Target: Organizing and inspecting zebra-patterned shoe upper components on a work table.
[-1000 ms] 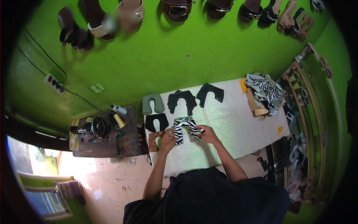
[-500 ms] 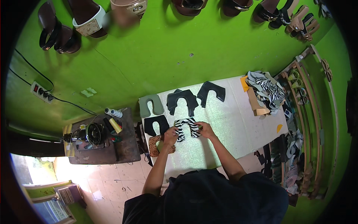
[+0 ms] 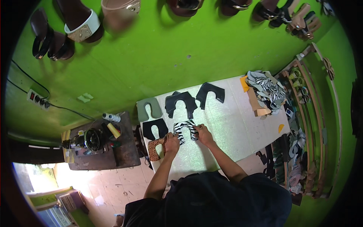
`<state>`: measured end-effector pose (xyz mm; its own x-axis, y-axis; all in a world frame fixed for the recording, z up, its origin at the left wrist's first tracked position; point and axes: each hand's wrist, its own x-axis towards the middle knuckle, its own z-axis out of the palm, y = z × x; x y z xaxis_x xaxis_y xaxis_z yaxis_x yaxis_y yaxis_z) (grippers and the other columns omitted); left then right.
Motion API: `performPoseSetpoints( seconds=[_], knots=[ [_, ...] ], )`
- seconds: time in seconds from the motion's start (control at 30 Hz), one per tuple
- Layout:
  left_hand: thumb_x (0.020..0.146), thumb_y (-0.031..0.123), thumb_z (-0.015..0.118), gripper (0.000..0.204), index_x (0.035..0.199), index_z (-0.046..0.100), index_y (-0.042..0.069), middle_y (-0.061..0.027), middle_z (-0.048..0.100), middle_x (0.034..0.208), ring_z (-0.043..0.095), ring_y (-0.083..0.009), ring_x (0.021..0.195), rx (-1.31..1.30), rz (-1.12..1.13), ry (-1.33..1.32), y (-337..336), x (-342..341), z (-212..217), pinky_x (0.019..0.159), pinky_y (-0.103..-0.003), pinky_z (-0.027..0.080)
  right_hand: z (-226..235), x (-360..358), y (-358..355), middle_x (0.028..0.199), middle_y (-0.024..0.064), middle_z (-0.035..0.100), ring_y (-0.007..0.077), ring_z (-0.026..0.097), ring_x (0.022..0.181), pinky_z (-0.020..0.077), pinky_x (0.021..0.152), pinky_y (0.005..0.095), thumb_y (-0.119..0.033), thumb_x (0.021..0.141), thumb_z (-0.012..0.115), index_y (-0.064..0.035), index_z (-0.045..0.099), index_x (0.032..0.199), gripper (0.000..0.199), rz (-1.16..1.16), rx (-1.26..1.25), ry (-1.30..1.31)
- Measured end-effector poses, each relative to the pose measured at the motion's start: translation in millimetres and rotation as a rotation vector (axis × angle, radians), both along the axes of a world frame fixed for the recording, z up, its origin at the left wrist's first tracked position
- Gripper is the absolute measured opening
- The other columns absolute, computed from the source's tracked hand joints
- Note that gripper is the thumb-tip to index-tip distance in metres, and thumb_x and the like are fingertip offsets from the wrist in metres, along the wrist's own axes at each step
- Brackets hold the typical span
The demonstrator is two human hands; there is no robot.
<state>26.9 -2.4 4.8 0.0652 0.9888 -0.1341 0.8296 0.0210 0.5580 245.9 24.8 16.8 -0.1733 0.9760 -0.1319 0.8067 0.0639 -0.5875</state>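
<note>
A zebra-print U-shaped material piece [image 3: 185,124], like a shoe upper, lies on the white table with its curve toward the wall. My left hand [image 3: 172,144] pinches its left leg, and my right hand [image 3: 204,135] has its fingers closed on the right edge. Just left of it are a black U-shaped piece [image 3: 162,126] and, partly behind my left hand, a leopard-print piece [image 3: 152,151]. Farther back lie a grey-green U-shaped piece [image 3: 142,110], a stack of black pieces [image 3: 172,103] and another black piece [image 3: 203,96].
The white table [image 3: 242,132] bears a heap of fabric scraps [image 3: 266,87] at its far right. To the left stands a dark sewing-machine table [image 3: 126,153] with thread cones [image 3: 112,117]. Sandals [image 3: 85,32] hang on the green wall; a wooden rack [image 3: 311,113] stands at right.
My right hand has shifted slightly inward and lower along the zebra-print piece, and my left hand has lowered a little. The whole view has swung slightly.
</note>
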Motion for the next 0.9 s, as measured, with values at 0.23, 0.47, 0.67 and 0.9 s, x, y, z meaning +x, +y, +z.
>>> performPoseSetpoints(
  seconds=[0.23,0.47,0.67,0.9],
  knots=[
    [0.090,0.014,0.063,0.025,0.111,0.065,0.001,-0.0144,0.065,0.097,0.063,-0.0248,0.091,-0.002,-0.044,-0.426,-1.0,-8.5,35.4,0.080,-0.035,0.052,48.6,13.3,-28.0,0.132,0.0233,0.052,0.0374,0.049,0.123,0.0402,0.105,0.0418,-0.027,0.092,0.064,-0.0014,0.043,0.141,0.059,-0.082,0.115,0.276],
    [0.100,0.031,0.050,0.045,0.138,0.043,0.007,-0.0134,0.051,0.137,0.051,-0.0249,0.123,-0.409,0.008,-1.034,-0.2,56.9,113.6,0.099,-0.041,0.044,138.3,69.5,-87.1,0.136,0.0192,0.053,0.0294,0.056,0.121,0.0455,0.101,0.0406,-0.037,0.094,0.062,-0.0054,0.042,0.144,0.062,-0.460,0.145,0.441],
    [0.099,0.044,0.046,0.056,0.144,0.037,0.012,-0.0133,0.041,0.147,0.043,-0.0273,0.133,-0.427,-0.161,-1.275,-30.0,137.7,168.7,0.105,-0.046,0.038,160.8,140.7,-144.1,0.136,0.0168,0.053,0.0276,0.056,0.120,0.0464,0.101,0.0394,-0.033,0.096,0.062,-0.0038,0.043,0.142,0.058,-0.643,0.288,0.648],
    [0.097,0.047,0.049,0.056,0.142,0.040,0.015,-0.0119,0.041,0.146,0.043,-0.0264,0.133,-0.472,-0.235,-1.231,-70.6,244.3,187.7,0.104,-0.047,0.039,167.4,237.9,-205.0,0.131,0.0176,0.056,0.0242,0.058,0.115,0.0493,0.097,0.0361,-0.024,0.095,0.063,-0.0019,0.043,0.141,0.054,-0.708,0.386,0.719]
  ],
)
